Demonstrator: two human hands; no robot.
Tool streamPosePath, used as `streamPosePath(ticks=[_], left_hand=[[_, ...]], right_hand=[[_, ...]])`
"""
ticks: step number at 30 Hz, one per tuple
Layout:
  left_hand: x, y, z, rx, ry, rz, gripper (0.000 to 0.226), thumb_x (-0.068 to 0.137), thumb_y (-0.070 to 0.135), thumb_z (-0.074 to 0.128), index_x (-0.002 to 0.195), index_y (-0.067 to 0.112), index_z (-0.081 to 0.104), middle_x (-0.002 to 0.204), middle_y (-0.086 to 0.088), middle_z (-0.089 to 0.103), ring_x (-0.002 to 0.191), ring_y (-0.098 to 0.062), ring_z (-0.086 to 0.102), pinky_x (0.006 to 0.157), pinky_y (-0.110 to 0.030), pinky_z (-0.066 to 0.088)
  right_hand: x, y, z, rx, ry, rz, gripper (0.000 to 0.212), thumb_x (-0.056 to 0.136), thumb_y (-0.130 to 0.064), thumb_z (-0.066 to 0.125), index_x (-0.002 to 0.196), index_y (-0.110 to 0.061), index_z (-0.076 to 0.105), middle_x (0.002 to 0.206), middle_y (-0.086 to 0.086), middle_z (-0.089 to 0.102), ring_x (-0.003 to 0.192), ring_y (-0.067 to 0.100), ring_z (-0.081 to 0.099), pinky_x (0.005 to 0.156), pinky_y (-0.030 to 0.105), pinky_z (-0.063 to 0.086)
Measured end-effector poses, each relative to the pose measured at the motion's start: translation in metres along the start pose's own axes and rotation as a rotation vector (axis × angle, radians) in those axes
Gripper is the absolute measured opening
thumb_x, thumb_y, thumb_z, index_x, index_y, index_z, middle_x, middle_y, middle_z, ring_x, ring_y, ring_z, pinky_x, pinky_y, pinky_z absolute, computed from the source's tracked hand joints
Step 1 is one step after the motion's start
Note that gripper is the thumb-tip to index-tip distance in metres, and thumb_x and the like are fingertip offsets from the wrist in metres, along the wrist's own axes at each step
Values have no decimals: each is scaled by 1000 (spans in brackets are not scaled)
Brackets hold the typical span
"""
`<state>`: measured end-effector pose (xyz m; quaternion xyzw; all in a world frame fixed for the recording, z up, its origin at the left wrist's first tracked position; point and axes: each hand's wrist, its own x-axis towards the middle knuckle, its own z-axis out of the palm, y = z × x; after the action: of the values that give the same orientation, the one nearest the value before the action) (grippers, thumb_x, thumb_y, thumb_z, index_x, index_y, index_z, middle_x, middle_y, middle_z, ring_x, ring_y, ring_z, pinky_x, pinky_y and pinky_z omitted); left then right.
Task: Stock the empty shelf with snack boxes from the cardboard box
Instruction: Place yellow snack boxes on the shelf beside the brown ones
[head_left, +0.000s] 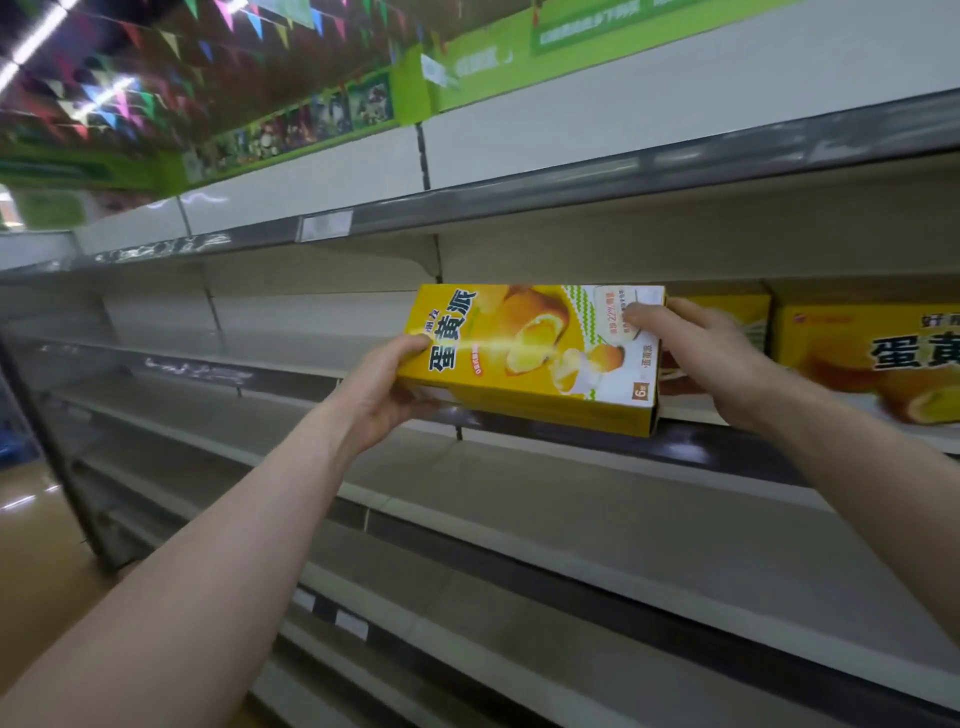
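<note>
A yellow snack box (524, 353) with a picture of egg-yolk pies is held at the front edge of a grey shelf (727, 447). My left hand (387, 389) grips its lower left corner. My right hand (696, 353) holds its right end, fingers on the front face. To the right on the same shelf stand two more yellow boxes, one (732, 322) partly hidden behind my right hand and a larger-looking one (872, 358) at the frame's edge. The cardboard box is out of view.
Bare grey shelves run above (519, 202) and below (571, 525), reaching far to the left. Price-tag strips line their front edges. Green signage (415, 83) and coloured bunting hang overhead. A shiny floor (36, 525) shows at lower left.
</note>
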<state>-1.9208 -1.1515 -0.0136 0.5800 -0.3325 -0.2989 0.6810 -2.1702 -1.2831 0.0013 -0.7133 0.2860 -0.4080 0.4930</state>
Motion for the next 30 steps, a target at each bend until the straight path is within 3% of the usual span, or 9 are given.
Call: streamPosePath(ticks=[7,9,11,14,18,22,26,28,30], left_hand=[[67,-2,28,-26,1,-37,14,93,33,59,86,21,57,80,3,64,72,-13,61,69,-31,51],[86,-4,32,-46,5,-66,18,91,34,62,81,19,57,71,0,65,63,-15,62,59,-29,52],[104,-9,36,-54,-21,-108,20,91,35,62,81,18,58,78,-5,64,67,-18,60,63,-32,52],[123,-19,42,-69,-77,-201,21,91,38,60,88,18,59,80,-8,64,72,-23,61,66,-36,53],[136,-27,42,-69,-95,-266,22,93,38,55,90,16,56,77,-10,63,70,-25,60,63,-38,50],[139,-28,38,-89,-94,-273,26,93,42,51,93,16,53,78,-10,60,73,-25,59,73,-38,50],[136,-32,39,-152,-137,-199,38,92,57,50,94,20,57,80,-8,66,79,-23,61,83,-39,50],[132,-34,38,-114,-132,-115,43,92,62,43,81,22,54,66,-2,62,66,-17,56,67,-29,45],[130,-36,36,-103,-136,-34,49,91,67,37,79,23,53,60,1,54,53,-11,45,53,-21,36]], right_hand=[[33,18,5,108,169,128,31,98,-46,43,89,-23,61,86,1,70,78,14,62,65,30,46],[42,29,11,189,223,114,30,102,-36,38,100,-22,65,92,2,70,76,15,63,62,30,47],[48,44,14,189,251,59,32,100,-14,40,124,-24,60,106,1,70,79,14,66,61,28,50],[49,59,11,-47,245,-73,65,91,8,47,142,-32,41,125,-6,61,108,14,61,85,33,54],[43,58,19,-351,103,-139,90,87,8,56,151,-32,8,133,-13,41,122,3,40,93,4,34],[45,63,19,-615,113,-136,120,75,-21,80,151,-31,-12,157,-6,8,139,14,24,115,36,27],[47,67,15,-420,213,-202,107,66,-57,61,150,-40,-2,151,-7,31,133,9,38,110,39,34],[48,68,12,-318,189,-196,118,55,-58,75,149,-39,6,134,-7,51,119,9,53,102,33,40],[49,66,10,-256,199,-190,97,63,-46,80,142,-33,25,114,-10,63,105,9,61,91,30,46]])
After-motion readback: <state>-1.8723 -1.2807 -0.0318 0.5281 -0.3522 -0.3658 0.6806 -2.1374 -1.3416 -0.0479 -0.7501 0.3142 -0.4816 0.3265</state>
